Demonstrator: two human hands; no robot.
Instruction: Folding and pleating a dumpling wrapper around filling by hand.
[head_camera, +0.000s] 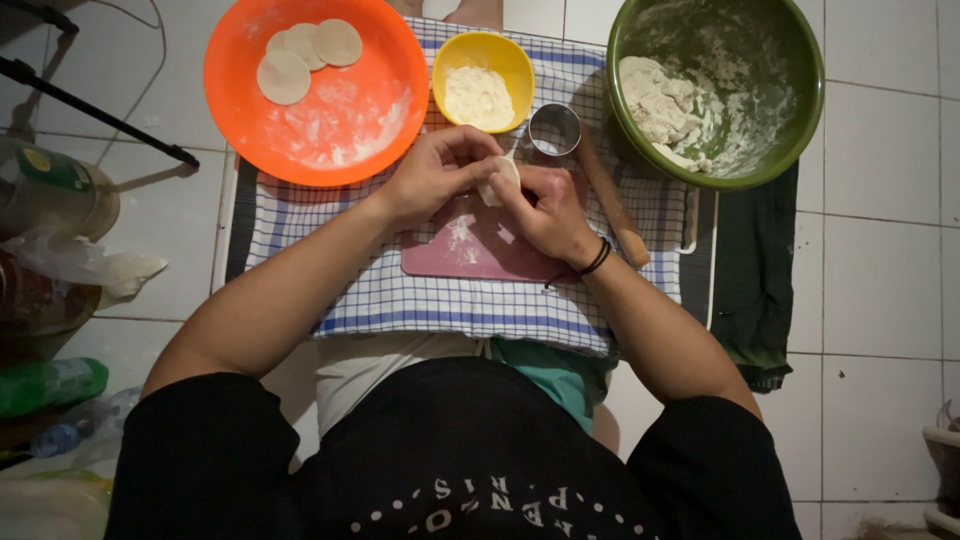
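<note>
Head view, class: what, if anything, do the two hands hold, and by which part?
Both the left hand and the right hand hold a small pale dough piece, each grip at its own side edge, above the pink board.

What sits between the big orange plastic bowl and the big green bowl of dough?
In the head view, a small yellow bowl of flour sits between the orange bowl and the green bowl, with a round metal cutter ring beside it.
</note>
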